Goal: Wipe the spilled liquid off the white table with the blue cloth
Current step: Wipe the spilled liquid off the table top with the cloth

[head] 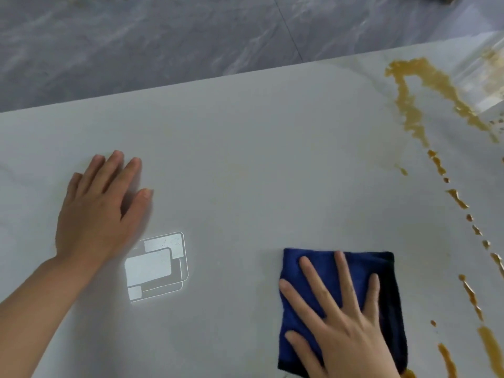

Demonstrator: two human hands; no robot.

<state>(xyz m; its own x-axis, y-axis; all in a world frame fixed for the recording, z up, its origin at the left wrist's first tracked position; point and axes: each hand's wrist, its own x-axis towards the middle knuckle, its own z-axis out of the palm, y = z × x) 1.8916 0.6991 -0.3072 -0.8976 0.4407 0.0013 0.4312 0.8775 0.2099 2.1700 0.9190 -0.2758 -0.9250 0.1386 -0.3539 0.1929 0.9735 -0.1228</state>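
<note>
A folded blue cloth (362, 271) lies flat on the white table (245, 148) at the lower right. My right hand (338, 320) presses down on it, palm flat and fingers spread. Brown-orange spilled liquid (409, 105) runs in streaks and drops down the table's right side, from the far edge toward the near edge, just right of the cloth. My left hand (101, 208) rests flat on the bare table at the left, fingers extended, holding nothing.
A bright rectangular light reflection (156, 266) shows on the table between my hands. The table's far edge runs diagonally across the top; beyond it is grey marbled floor (163, 45). A glare patch (488, 83) lies at the far right.
</note>
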